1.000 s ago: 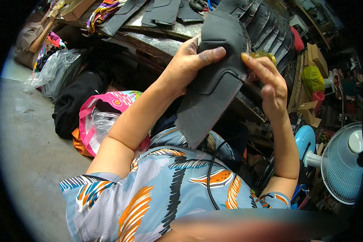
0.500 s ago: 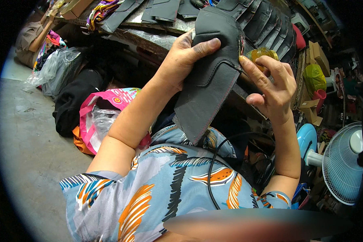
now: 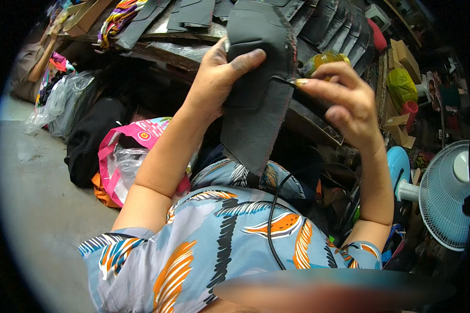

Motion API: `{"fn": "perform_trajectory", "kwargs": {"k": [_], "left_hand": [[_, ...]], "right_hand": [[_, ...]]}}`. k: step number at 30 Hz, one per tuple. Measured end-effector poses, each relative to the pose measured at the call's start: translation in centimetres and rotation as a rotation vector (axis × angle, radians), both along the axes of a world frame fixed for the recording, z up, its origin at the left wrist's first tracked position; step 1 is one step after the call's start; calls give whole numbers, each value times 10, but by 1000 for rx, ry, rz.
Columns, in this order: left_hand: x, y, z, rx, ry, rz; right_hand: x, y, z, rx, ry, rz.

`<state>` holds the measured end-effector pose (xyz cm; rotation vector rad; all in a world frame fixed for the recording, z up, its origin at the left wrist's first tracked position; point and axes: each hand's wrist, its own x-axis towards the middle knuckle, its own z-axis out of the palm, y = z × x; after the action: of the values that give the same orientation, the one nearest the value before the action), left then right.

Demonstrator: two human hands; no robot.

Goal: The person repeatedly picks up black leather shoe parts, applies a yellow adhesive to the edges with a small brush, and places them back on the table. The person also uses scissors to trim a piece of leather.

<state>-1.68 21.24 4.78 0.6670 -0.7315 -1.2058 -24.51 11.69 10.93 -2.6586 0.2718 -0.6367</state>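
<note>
A long black leather-like panel [image 3: 255, 112] with a stitched seam hangs in front of me, its pointed end down. My left hand [image 3: 219, 75] is closed on its left side, thumb on the face and fingers behind. My right hand [image 3: 347, 96] holds nothing. Its index finger stretches out, and the yellowish tip touches the panel's right edge near the seam; the other fingers are bent and apart. Behind that hand stands a jar of yellow liquid [image 3: 325, 60], partly hidden by the fingers.
Similar black pieces [image 3: 331, 23] lie overlapped on the workbench [image 3: 172, 51]. A pink bag [image 3: 109, 156] and a black bundle [image 3: 83, 159] sit on the floor at left. A white-and-blue fan [image 3: 446, 193] stands at right. Another person's arm [image 3: 46, 52] shows at far left.
The panel and my left hand have shifted slightly left in the view. My right index finger has gone from the upper edge to a spot lower along the panel's right edge.
</note>
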Motion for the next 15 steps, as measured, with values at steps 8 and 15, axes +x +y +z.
{"fn": "perform_trajectory", "kwargs": {"k": [8,15], "left_hand": [[6,1,-5,40,-31,-94],[3,1,-6,46,4,-117]], "right_hand": [[-27,-75,-7,-348,166,-468],[-21,-70,-15,-541,237,-457]]}}
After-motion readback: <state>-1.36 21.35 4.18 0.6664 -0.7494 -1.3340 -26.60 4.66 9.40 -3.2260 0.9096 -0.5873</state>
